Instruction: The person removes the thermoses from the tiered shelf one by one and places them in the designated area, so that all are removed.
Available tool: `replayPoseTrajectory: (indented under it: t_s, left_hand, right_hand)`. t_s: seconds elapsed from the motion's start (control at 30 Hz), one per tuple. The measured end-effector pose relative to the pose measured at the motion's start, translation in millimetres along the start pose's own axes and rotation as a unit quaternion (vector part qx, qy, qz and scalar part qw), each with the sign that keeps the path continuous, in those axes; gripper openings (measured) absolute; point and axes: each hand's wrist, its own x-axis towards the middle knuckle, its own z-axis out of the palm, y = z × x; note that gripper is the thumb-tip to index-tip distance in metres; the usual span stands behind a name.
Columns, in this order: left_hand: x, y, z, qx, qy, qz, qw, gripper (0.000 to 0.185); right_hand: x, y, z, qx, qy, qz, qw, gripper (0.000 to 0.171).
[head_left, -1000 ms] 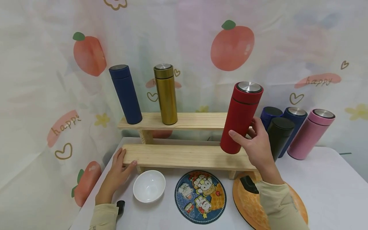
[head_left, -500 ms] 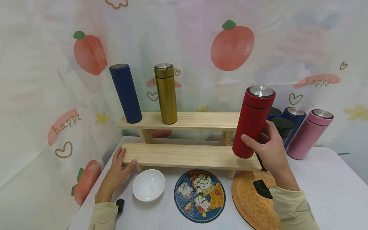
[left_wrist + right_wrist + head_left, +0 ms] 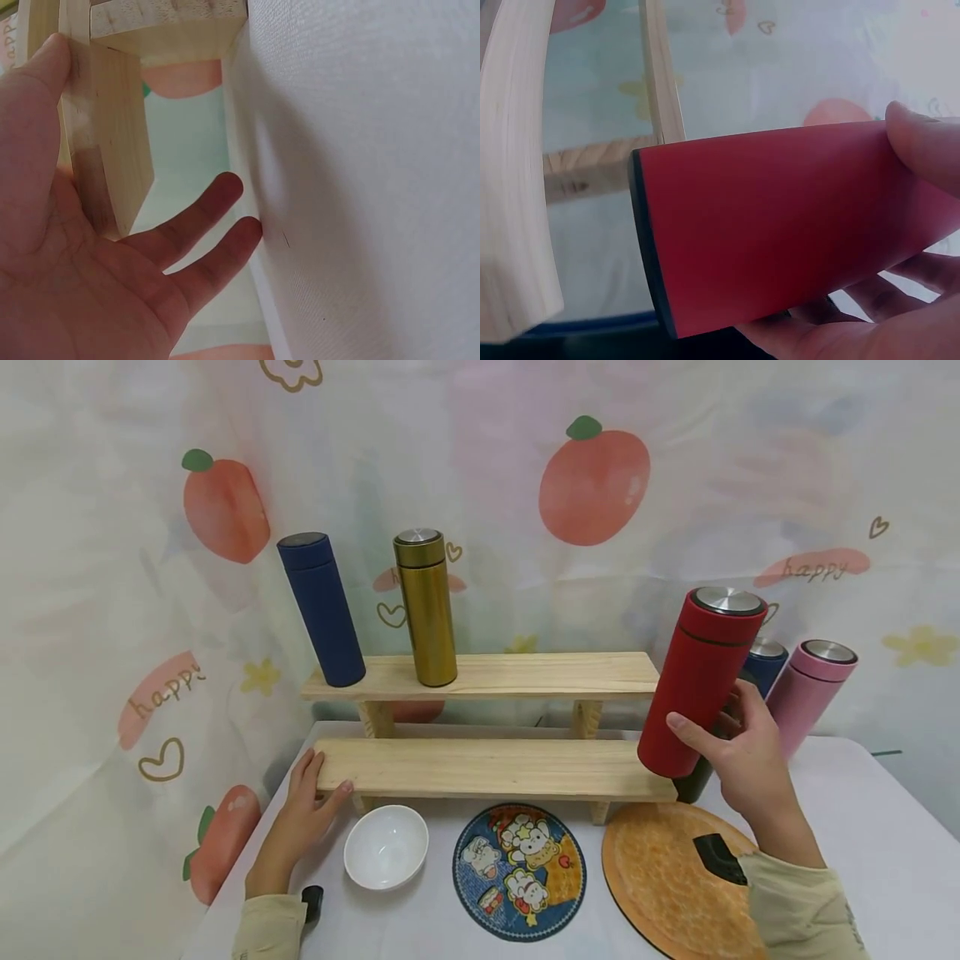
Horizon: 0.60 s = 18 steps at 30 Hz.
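Observation:
My right hand (image 3: 738, 752) grips a red flask (image 3: 699, 683) with a steel lid, lifted and tilted just past the right end of the lower wooden shelf (image 3: 487, 768). In the right wrist view the red flask (image 3: 795, 217) fills the frame with my thumb (image 3: 922, 142) on top and fingers below. My left hand (image 3: 300, 806) rests with straight fingers against the left end of the lower shelf, thumb on its front edge. The left wrist view shows my palm (image 3: 82, 285) beside the shelf's wooden leg (image 3: 105, 150). A navy flask (image 3: 321, 608) and a gold flask (image 3: 426, 607) stand on the upper shelf (image 3: 517, 672).
Behind the red flask stand a blue flask (image 3: 765, 664), a pink flask (image 3: 806, 693) and a black one (image 3: 693, 781), mostly hidden. A white bowl (image 3: 386, 847), a round cartoon mat (image 3: 520, 868) and an orange round mat (image 3: 667, 877) lie on the white table in front.
My right hand has carried the red flask to the right, from above the lower shelf to beyond its right end. The left hand has stayed on the shelf.

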Motion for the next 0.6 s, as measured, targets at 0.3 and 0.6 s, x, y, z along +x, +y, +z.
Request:
replayPoseTrajectory:
  t_s: [0.3,0.6]
  left_hand:
    - [2.8,0.4,0.9,0.005,0.001,0.01,0.9999,0.103]
    - [0.3,-1.8,0.2,0.0,0.01,0.013,0.9999,0.101]
  right_hand:
    - [-7,16,-19,0.064,0.019,0.002,0.998,0.074]
    - [-4,15,-27,0.112,0.019,0.0,0.993,0.074]
